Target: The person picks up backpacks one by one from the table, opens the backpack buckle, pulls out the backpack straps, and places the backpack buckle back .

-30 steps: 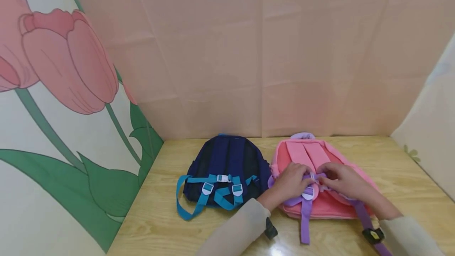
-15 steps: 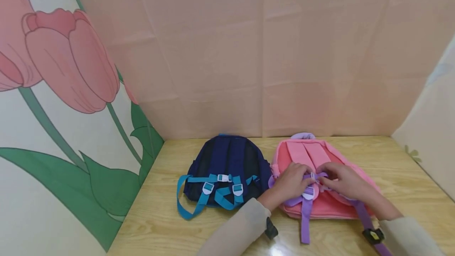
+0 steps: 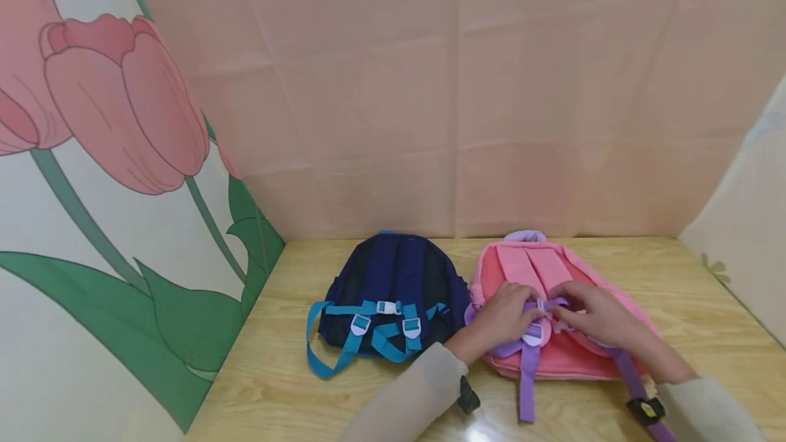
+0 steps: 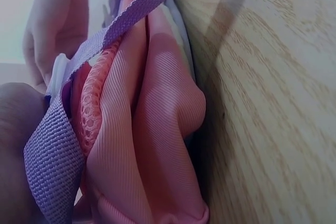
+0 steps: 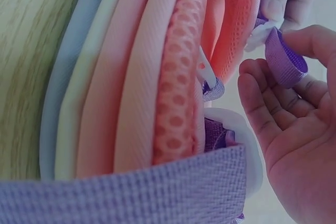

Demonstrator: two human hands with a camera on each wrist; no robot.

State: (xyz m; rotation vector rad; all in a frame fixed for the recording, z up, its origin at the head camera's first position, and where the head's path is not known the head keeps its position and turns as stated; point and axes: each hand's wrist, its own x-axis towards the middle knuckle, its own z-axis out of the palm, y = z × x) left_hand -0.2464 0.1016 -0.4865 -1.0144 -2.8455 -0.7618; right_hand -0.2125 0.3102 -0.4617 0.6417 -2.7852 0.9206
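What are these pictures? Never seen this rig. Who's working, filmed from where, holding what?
No machine here: a person works bare-handed. The wide picture comes from a camera on the head, looking forward and down; the two close-ups come from cameras worn on the left and right wrists. On the wooden table lie a dark blue backpack and a pink backpack. The left hand and right hand both pinch a purple strap of the pink one at its pale buckle; exact finger contact is partly hidden.
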